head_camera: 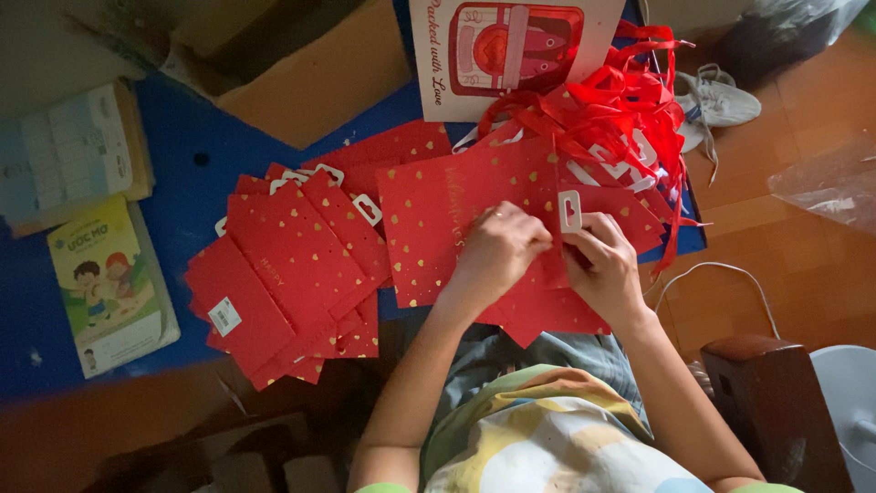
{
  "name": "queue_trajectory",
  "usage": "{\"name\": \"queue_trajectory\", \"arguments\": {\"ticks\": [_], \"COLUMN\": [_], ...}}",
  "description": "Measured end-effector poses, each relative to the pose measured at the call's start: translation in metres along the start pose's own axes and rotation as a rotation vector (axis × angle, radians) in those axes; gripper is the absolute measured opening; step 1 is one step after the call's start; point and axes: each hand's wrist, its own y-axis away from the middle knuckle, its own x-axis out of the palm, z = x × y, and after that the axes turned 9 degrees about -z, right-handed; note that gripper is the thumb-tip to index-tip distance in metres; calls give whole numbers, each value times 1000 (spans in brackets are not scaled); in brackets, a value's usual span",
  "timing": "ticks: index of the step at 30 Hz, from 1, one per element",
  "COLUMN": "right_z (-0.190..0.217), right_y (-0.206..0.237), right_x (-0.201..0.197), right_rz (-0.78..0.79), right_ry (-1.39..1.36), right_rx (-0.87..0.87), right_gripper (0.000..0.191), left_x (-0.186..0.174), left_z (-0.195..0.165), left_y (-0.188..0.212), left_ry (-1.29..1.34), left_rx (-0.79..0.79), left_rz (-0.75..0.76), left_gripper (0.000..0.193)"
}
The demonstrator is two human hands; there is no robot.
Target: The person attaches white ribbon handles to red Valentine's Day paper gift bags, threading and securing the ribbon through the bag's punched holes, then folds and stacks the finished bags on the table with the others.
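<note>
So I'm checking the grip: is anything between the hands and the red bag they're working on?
Nothing visible. The left hand rests directly on the red bag, and the right hand pinches a white handle tab at the bag's edge.

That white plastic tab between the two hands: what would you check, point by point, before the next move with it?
1. White plastic tab held firmly: ok, the right hand has a grip on its lower end.
2. Red bag lying flat on the blue table: ok, and the left hand presses on it.
3. Tab lined up with the bag's top edge: cannot tell, the fingers hide the join.
4. Red ribbons out of the working spot: not ok, the tangled pile lies right behind the tab.
5. Stack of red bags within reach: ok, fanned out beside the left hand.
</note>
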Motion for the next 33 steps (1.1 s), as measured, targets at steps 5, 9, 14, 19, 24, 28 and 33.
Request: {"name": "queue_trajectory", "arguments": {"ticks": [5, 9, 14, 19, 24, 28, 33], "right_z": [-61, -15, 33, 35, 34, 54, 72], "right_y": [50, 12, -42, -99, -165, -186, -163], "right_x": [-5, -9, -12, -19, -4, 4, -5], "right_rz": [27, 58, 2, -117, -124, -80, -1], "right_ry": [13, 17, 120, 152, 123, 182, 178], "right_rx": [-4, -57, -114, -124, -175, -297, -192], "right_gripper": [34, 30, 23, 18, 10, 21, 26], "left_x": [94, 53, -4, -15, -21, -35, -39], "left_z": [5, -5, -4, 8, 9, 7, 7], "left_y": [35, 23, 14, 24, 22, 22, 26], "left_ry": [87, 75, 244, 341, 299, 357, 525], "left_rx": [-137, -176, -202, -301, -227, -244, -306], "left_rz": [-118, -151, -309, -383, -418, -380, -484], "left_gripper": [42, 42, 40, 38, 38, 37, 33]}}
